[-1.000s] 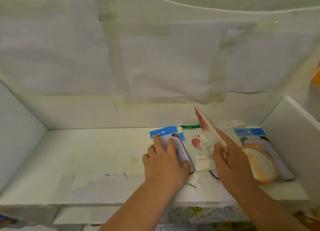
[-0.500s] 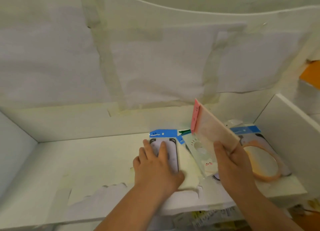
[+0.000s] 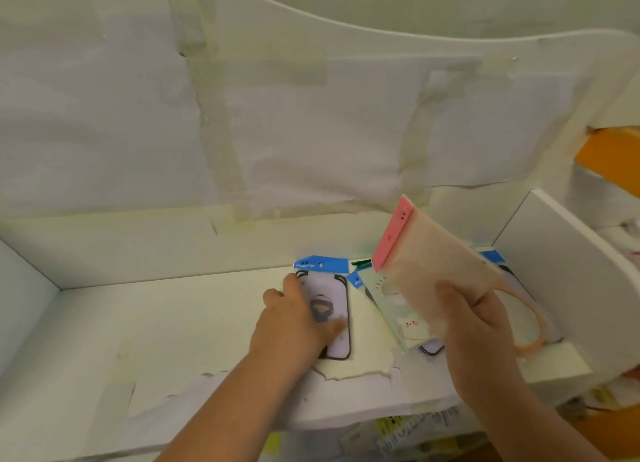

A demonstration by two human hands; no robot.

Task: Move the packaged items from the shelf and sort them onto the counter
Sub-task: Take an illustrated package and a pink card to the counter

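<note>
Below the shelf's front lip, nearest the camera: blurred printed packets [image 3: 408, 434] with yellow and white labels; contents not legible.

Shelf [image 3: 145, 323]: white board, matte. Front edge has torn, ragged paper facing and strips of pale tape.

Left hand [image 3: 294, 326]: reaches in over the front edge and rests palm-down on a flat packaged phone case [image 3: 334, 309]. Fingers lie on its left edge, thumb across its face. Whether they are curled under the edge cannot be told. The case lies flat on the shelf; clear sleeve, blue header card, rounded black outline, dark printed figure at centre.

Right hand [image 3: 474, 326]: fingers and thumb closed around the lower end of a pink-header package [image 3: 433, 274]. It is held off the shelf, tilted, header up and to the left. Body is rectangular, pale peach, glossy.

Just behind it and overlapping: a pale green package [image 3: 398, 316] with a small white animal print, raised on a slant; whether the right hand also holds it cannot be told. The dark corner of another case [image 3: 431, 349] shows beneath.

Further right, against the white side panel [image 3: 561, 281]: an orange-rimmed ring-shaped item [image 3: 533, 326] in a blue-header sleeve, flat on the shelf.

Back wall [image 3: 311, 143]: white sheets fixed with wide yellowed tape strips, wrinkled. Orange patch [image 3: 613, 156] at far right.
</note>
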